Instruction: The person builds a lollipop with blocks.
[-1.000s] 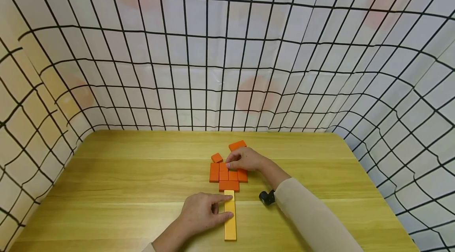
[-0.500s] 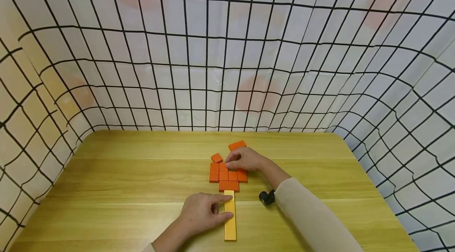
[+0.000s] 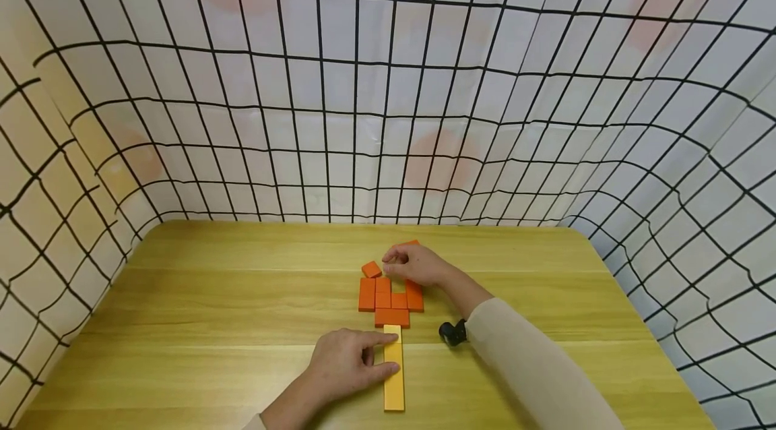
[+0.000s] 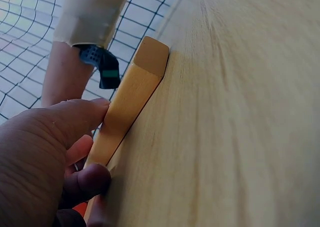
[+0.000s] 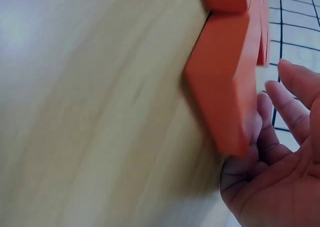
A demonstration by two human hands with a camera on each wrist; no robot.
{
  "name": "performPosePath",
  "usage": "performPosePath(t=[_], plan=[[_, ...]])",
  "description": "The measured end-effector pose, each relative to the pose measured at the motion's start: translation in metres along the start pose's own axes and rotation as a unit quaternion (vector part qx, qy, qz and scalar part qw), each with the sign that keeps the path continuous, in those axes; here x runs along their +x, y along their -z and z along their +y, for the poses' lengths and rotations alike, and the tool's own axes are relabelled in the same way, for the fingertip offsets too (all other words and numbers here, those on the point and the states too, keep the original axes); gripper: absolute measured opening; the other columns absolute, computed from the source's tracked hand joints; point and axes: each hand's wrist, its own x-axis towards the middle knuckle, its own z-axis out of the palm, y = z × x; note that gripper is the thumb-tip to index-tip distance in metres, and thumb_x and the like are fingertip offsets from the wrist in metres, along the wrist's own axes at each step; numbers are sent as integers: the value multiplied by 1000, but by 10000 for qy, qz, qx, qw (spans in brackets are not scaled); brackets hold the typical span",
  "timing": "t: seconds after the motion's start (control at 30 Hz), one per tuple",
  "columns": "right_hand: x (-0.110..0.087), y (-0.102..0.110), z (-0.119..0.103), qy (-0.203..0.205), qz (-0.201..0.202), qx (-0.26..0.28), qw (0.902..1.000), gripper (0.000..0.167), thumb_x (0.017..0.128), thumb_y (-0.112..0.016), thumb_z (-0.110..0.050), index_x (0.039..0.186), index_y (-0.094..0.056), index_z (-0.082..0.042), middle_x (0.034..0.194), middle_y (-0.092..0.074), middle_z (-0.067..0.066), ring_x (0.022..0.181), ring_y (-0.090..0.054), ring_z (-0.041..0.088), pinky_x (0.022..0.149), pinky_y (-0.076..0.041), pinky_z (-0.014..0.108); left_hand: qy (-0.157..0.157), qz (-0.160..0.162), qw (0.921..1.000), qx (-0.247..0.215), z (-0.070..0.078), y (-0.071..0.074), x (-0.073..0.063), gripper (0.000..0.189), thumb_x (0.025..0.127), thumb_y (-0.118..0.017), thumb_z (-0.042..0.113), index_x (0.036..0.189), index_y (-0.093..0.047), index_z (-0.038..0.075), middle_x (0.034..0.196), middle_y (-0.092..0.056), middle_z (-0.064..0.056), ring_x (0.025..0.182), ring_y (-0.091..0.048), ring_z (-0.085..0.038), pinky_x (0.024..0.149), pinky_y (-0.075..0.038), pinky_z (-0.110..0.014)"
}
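Yellow strip (image 3: 394, 393): lies flat, runs from the middle of the table (image 3: 242, 295) toward the near edge, meets or nearly meets the wide orange block (image 3: 391, 317).
Orange cluster (image 3: 398, 300): lies packed flat beyond that, notched toward the table's far edge.
Small loose block (image 3: 372, 269): sits askew just beyond the cluster's left side.
Far block (image 3: 412, 242): lies nearer the far edge, mostly hidden behind the right hand (image 3: 421, 265).
Left hand (image 3: 344, 364): rests index and thumb on the strip, nearly straight, spread wide.
Right hand: hangs over the cluster's far side, loosely bent, narrow between index and thumb; shows nothing held. Cannot tell if touching.
Cluster risk: could spread if brushed from above by low knuckles.
Strip risk: could skew and shove the wide block if pressed unevenly.
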Motion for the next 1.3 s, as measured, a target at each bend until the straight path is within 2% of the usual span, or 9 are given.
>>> performPosePath(t=[0.17, 0.33, 0.67, 0.97, 1.3], plan=[[5, -6, -9, -11, -18, 51, 10000, 25, 100, -66, -33, 123, -69, -24, 90, -59, 5, 71, -47, 17, 65, -40, 29, -12, -38, 10000, -10, 0, 1, 1, 41, 87, -72, 57, 122, -75, 36, 57, -47, 26, 49, -39, 9, 46, -31, -20], [10, -12, -11, -29, 8, -157, 9999, 25, 100, -67, -33, 123, -69, -23, 90, -61, 4, 67, -48, 16, 62, -42, 29, -35, -51, 10000, -23, 1, 1, 1, 40, 88, -73, 57, 122, -75, 35, 57, -46, 26, 49, -39, 9, 47, -31, -19], [11, -13, -18, -106, 4, -328, 9994, 28, 100, -67, -31, 125, -70, -20, 95, -64, 3, 71, -52, 17, 65, -44, 29, -40, 3, 10000, -17, 1, 0, 0, 40, 87, -73, 56, 121, -76, 36, 57, -47, 26, 50, -39, 10, 47, -31, -19], [13, -14, -17, -315, 156, -445, 9984, 25, 99, -68, -36, 120, -70, -23, 108, -69, 3, 84, -56, 19, 74, -46, 32, -22, -7, 10000, -36, 1, 0, 0, 40, 87, -74, 55, 121, -76, 35, 57, -47, 26, 50, -39, 10, 47, -32, -19], [8, -11, -13, -439, 365, -285, 9980, 22, 99, -68, -33, 116, -69, -19, 89, -63, 3, 72, -52, 18, 65, -43, 30, -104, 57, 9999, -35, 1, 0, -1, 40, 87, -73, 56, 121, -76, 35, 57, -46, 26, 50, -38, 10, 47, -31, -19]])
